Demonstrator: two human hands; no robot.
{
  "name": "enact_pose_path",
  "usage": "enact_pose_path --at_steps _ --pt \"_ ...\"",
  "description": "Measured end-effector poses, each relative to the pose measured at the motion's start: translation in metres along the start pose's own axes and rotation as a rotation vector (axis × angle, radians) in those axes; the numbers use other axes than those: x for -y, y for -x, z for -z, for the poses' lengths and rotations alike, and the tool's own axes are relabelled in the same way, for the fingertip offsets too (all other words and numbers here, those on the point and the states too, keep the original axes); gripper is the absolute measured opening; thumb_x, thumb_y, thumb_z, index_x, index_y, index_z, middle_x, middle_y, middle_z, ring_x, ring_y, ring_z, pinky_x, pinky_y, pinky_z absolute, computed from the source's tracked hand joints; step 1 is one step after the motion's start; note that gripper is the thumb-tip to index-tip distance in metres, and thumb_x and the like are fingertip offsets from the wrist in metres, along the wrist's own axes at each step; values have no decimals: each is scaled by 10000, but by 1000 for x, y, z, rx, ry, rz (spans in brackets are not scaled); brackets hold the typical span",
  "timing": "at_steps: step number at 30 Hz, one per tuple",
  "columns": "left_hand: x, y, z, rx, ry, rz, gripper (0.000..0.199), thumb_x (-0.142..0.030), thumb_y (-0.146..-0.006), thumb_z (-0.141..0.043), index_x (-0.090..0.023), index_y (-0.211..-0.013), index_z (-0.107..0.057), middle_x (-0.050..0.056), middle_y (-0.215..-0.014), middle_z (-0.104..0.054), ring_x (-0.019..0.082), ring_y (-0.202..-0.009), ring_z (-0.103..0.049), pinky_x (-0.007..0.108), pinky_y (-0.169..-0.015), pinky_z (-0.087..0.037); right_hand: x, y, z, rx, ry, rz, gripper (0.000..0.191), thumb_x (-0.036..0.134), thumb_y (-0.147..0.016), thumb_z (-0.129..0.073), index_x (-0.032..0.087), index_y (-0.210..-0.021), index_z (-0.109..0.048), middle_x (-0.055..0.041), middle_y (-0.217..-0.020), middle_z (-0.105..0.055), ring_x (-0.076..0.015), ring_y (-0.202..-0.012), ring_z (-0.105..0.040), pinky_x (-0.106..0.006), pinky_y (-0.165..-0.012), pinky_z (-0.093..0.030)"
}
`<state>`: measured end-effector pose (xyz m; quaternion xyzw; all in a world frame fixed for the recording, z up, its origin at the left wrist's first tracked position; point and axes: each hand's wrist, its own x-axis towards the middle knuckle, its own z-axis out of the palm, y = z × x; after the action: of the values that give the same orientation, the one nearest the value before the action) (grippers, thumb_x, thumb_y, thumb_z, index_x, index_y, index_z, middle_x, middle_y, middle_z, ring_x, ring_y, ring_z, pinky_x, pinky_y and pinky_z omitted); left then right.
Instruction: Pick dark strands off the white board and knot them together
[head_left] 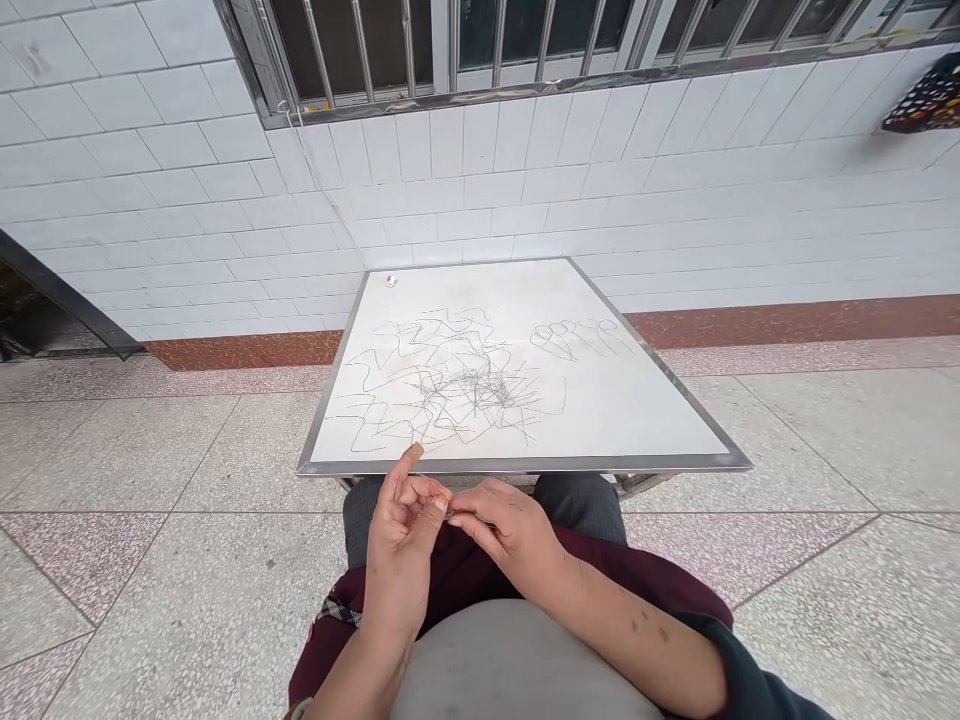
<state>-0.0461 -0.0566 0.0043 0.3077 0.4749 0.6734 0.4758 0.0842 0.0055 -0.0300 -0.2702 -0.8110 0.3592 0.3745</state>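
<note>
Both hands meet over my lap, just in front of the near edge of a white table. My left hand has its thumb pinched against a finger, with the index finger raised toward the table edge. The fingertips of my right hand press together and touch those of the left. Whatever lies between the fingertips is too small to name. Thin dark wires or lines spread in a tangle over the left and middle of the tabletop, and looped ones lie toward the right.
A small red and white item sits at the table's far left corner. Behind the table stands a white tiled wall with a barred window. A patterned item is at the upper right. A thin cord hangs down the wall.
</note>
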Motion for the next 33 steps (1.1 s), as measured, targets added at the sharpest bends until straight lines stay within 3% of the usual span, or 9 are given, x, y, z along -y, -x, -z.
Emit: enact_pose_path --at_steps 6,10,15,22,25,29,33 --pt "4 -1 -5 -19 83 16 521 -251 -834 -645 -269 -1327 -478 -23 -848 -583 103 -871 -553 267 -962 -391 -2 2 -5 -35 141 -3 141 291 -938 -486 258 -970 -619 -47 -834 -658 -189 -744 -576 -324 -670 -436" --pt "1 1 -4 7 51 34 483 -328 -885 -565 -241 -1351 -472 35 -965 -621 155 -981 -549 311 -968 -393 -2 2 -5 -57 74 -1 149 247 -952 -447 256 -973 -595 -38 -812 -644 -178 -729 -580 -311 -649 -451" --pt "2 2 -3 -15 -26 66 424 -408 -937 -438 -241 -1318 -518 65 -1087 -632 169 -976 -547 312 -912 -423 0 -2 -3 -100 24 4 164 214 -957 -422 253 -1002 -574 -41 -872 -651 -177 -779 -599 -322 -697 -486" --pt "6 0 -6 -89 -14 53 438 -419 -924 -460 -232 -1316 -518 69 -1077 -650 178 -963 -575 295 -830 -458 -11 5 -8 -36 75 117 296 260 -919 -510 252 -1215 -496 -111 -1188 -555 -200 -897 -591 -364 -713 -536" --pt "9 -2 -7 -104 -18 65 443 -429 -916 -473 -235 -1311 -522 72 -1081 -659 187 -960 -593 312 -832 -472 -13 7 -11 -33 106 111 289 285 -888 -569 262 -1176 -563 -111 -1220 -533 -214 -939 -589 -393 -760 -536" --pt "14 -3 -9 -117 45 96 420 -420 -904 -502 -234 -1277 -554 75 -1217 -619 203 -1053 -580 306 -849 -469 -12 5 -11 -33 17 28 219 242 -911 -503 286 -1083 -630 -66 -1122 -593 -209 -966 -591 -396 -820 -520" --pt "13 -2 -11 -64 71 139 408 -399 -897 -525 -247 -1273 -564 70 -1241 -612 199 -1102 -550 292 -874 -441 -13 1 -6 -84 -84 6 179 247 -925 -479 274 -1003 -638 -63 -1064 -602 -207 -1011 -568 -386 -862 -493"
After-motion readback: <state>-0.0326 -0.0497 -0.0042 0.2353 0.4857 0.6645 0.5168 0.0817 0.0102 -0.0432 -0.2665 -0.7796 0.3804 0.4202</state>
